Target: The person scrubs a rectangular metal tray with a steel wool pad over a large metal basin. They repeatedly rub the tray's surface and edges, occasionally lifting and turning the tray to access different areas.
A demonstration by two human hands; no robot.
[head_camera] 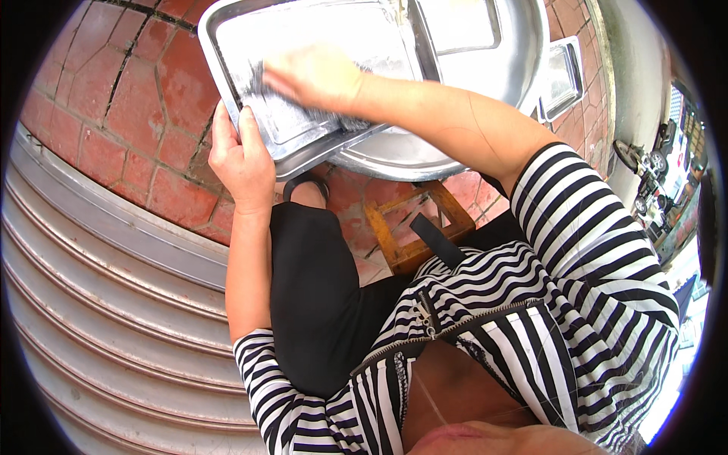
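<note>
My left hand (242, 151) grips the near left corner of a rectangular metal tray (335, 149), thumb over the rim and fingers against its outer side. The tray is tilted over a large round metal basin (398, 152). Above the tray's inner face is my right hand (315, 77), blurred, with its fingers towards the left rim. Dark bristles (355, 122) show beneath this hand and wrist, apparently those of a scrubbing brush; its handle is hidden, and so is most of the grip. Another rectangular metal tray (497, 25) lies inside the basin.
A smaller metal tray (563, 79) stands right of the basin on red paving tiles (136, 114). Below the basin is a wooden stool frame (398, 250), near my knees. A ribbed metal shutter (114, 301) runs along the left. Parked motorbikes (651, 176) show at the far right.
</note>
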